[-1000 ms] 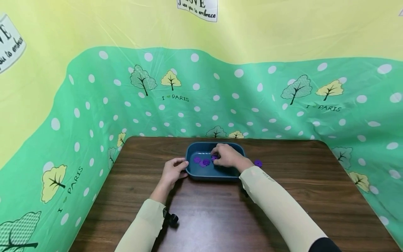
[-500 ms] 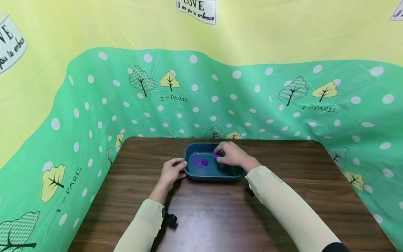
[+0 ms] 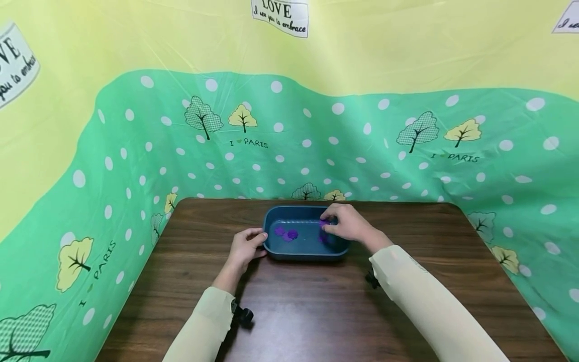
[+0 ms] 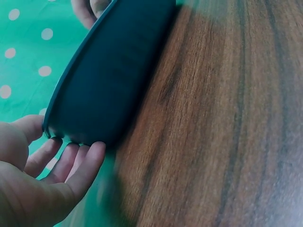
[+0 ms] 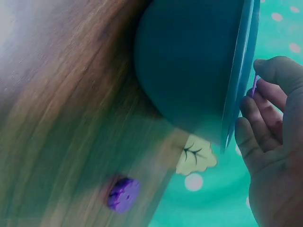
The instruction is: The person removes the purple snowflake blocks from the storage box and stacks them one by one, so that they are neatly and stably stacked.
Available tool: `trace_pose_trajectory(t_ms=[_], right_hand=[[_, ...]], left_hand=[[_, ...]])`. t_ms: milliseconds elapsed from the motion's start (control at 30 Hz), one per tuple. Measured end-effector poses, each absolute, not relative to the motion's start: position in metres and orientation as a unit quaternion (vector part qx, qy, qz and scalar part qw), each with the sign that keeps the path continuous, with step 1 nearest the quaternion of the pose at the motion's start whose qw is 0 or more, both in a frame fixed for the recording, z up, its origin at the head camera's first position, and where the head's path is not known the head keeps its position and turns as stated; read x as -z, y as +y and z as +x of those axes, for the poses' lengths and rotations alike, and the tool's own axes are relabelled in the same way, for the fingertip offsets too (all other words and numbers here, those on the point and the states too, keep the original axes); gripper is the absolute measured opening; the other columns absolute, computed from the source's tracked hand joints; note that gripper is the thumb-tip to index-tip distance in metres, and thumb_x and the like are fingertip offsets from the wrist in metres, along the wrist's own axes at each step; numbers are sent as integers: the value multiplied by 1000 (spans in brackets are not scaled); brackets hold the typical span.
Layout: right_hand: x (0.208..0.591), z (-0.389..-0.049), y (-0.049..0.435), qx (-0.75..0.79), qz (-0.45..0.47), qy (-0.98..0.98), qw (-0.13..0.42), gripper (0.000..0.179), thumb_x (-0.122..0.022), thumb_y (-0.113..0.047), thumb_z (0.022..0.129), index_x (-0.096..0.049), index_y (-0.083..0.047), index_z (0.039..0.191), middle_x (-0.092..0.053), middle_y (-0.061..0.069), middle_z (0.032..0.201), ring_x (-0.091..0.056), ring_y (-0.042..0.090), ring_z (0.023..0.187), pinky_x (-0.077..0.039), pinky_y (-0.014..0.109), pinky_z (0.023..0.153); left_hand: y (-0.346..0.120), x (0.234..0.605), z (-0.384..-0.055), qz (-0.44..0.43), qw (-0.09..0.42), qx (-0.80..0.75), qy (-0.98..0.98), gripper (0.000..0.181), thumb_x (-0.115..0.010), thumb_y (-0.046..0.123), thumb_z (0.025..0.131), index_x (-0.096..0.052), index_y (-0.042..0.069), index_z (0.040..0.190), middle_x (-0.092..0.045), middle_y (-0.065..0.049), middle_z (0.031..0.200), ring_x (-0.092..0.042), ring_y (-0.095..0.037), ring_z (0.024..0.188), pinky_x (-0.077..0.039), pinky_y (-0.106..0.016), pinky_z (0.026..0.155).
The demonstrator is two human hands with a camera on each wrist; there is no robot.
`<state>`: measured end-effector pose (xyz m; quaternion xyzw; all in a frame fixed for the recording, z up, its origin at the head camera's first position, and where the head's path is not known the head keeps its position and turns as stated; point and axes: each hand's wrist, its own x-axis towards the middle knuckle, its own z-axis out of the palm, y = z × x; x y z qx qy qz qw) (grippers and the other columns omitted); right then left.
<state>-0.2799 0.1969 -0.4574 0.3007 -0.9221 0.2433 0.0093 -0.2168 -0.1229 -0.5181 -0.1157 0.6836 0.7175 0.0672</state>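
Note:
A dark blue rectangular tray (image 3: 305,256) stands near the back of the table. My left hand (image 3: 246,246) grips its left end, thumb at the rim and fingertips against the outer wall, as the left wrist view shows. Over the tray's right part, my right hand (image 3: 348,223) pinches a thin purple toothed disc (image 5: 254,86) between thumb and fingers. Several purple toothed discs (image 3: 292,235) lie together on the tray's floor, left of the middle. More purple (image 3: 323,237) shows just below the right fingertips.
In the right wrist view, a short stack of purple toothed discs (image 5: 124,195) sits on the wooden table (image 3: 307,311) outside the tray's right end; my right hand and arm hide it in the head view. A green and yellow printed cloth (image 3: 253,166) hangs behind the table.
My right hand has moved to the right across the tray with the pinched disc, away from the discs on the left. The left hand has kept its grip on the tray's end.

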Motion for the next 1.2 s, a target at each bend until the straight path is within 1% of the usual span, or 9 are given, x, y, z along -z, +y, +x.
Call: trace_pose_trajectory(t_ms=[167, 267, 367, 500, 567, 767, 933, 1067, 1200], right_hand=[[456, -274, 214, -269, 298, -915, 34, 22, -82, -13, 87, -78, -4, 107, -74, 7, 105, -67, 23, 94, -60, 42, 81], [454, -272, 224, -283, 283, -916, 35, 22, -82, -14, 87, -78, -5, 107, -74, 7, 104, -67, 23, 91, -59, 41, 78], [453, -271, 234, -298, 266, -916, 32, 22, -82, -16, 88, -78, -6, 107, -73, 7, 104, -68, 25, 91, -61, 43, 77], [453, -271, 246, -317, 245, -916, 32, 21, -81, -16, 89, -78, -8, 108, -73, 6, 104, -69, 26, 93, -62, 47, 79], [454, -271, 252, -323, 238, -915, 35, 21, -81, -16, 89, -78, -9, 109, -74, 6, 104, -70, 25, 93, -62, 47, 79], [460, -270, 269, -319, 232, -917, 53, 20, -81, -13, 88, -78, -5, 107, -73, 10, 105, -70, 27, 91, -62, 48, 76], [468, -267, 283, -303, 229, -923, 67, 18, -80, -10, 86, -78, -7, 104, -73, 8, 103, -69, 26, 91, -61, 46, 76], [475, -266, 293, -294, 228, -925, 76, 18, -81, -10, 86, -78, -6, 104, -73, 8, 102, -68, 26, 91, -59, 46, 76], [483, -265, 303, -285, 216, -931, 70, 18, -81, -10, 87, -78, -5, 104, -73, 9, 102, -68, 26, 93, -58, 46, 79]], left_hand=[[-123, 518, -215, -116, 67, -719, 682, 40, -72, 14, 97, -64, -3, 133, -67, -13, 113, -69, -22, 96, -66, -43, 80], [-123, 517, -214, -114, 66, -719, 682, 40, -72, 14, 97, -64, -3, 132, -67, -13, 113, -69, -21, 95, -66, -42, 80], [-124, 516, -214, -114, 66, -719, 682, 40, -72, 14, 97, -64, -3, 132, -67, -14, 114, -69, -21, 95, -66, -43, 80], [-124, 515, -215, -114, 69, -720, 681, 42, -72, 15, 97, -63, -3, 134, -66, -15, 116, -68, -23, 97, -65, -44, 83], [-124, 514, -215, -113, 70, -720, 681, 42, -72, 16, 97, -63, -2, 134, -66, -14, 116, -68, -23, 98, -65, -46, 84], [-125, 513, -213, -111, 72, -719, 682, 43, -70, 16, 99, -61, -5, 136, -66, -13, 116, -68, -23, 99, -63, -51, 87], [-124, 514, -212, -113, 75, -719, 682, 44, -70, 16, 99, -61, -5, 136, -66, -16, 119, -69, -23, 100, -64, -49, 87], [-123, 514, -212, -115, 73, -718, 682, 43, -71, 16, 98, -62, -4, 135, -65, -19, 121, -69, -24, 100, -64, -48, 86], [-122, 513, -213, -116, 73, -718, 682, 43, -72, 16, 98, -63, -3, 135, -66, -17, 118, -68, -26, 102, -64, -49, 88]])
